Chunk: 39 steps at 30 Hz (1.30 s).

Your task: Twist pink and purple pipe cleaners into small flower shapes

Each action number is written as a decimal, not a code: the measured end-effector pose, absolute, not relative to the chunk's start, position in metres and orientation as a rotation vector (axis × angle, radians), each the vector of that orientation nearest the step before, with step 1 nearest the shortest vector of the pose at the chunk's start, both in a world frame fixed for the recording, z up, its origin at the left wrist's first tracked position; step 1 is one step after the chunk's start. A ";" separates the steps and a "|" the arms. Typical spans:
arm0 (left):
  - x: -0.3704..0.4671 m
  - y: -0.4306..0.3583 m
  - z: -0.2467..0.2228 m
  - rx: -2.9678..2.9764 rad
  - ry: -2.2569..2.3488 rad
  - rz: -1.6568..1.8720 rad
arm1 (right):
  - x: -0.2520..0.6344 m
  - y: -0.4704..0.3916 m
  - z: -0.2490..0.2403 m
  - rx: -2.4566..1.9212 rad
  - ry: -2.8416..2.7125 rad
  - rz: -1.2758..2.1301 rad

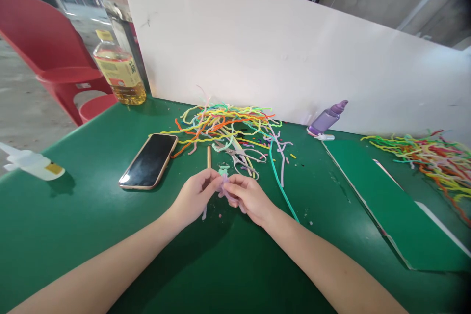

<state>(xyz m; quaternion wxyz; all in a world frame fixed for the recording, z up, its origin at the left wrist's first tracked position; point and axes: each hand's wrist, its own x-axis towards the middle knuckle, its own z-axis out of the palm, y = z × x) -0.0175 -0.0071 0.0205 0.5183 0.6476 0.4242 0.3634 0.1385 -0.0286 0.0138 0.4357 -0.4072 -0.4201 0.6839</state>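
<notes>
Both hands meet over the green table, pinching a small bundle of lilac pipe cleaners [222, 185] with a pale mint tuft at its top. My left hand [193, 195] closes thumb and forefinger on its left side. From the right, my right hand [253, 198] grips the same bundle, with lilac ends poking out below the fingers. Parts of the bundle are hidden by the fingertips. Just beyond lie a pair of scissors [239, 157] with pale handles and a thin wooden stick [209, 158]. A heap of colourful pipe cleaners [228, 122] spreads behind them.
A phone [149, 161] lies left of the hands, with a white glue bottle [35, 164] farther left. An oil bottle [119, 71] stands at the back left corner. Rightward are a purple bottle [326, 118], a green board [390, 201] and more pipe cleaners [434, 157]. A white partition [275, 49] borders the back.
</notes>
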 end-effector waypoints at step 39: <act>-0.018 -0.007 0.024 1.224 0.835 0.766 | 0.141 -0.027 0.015 -0.924 -1.084 1.815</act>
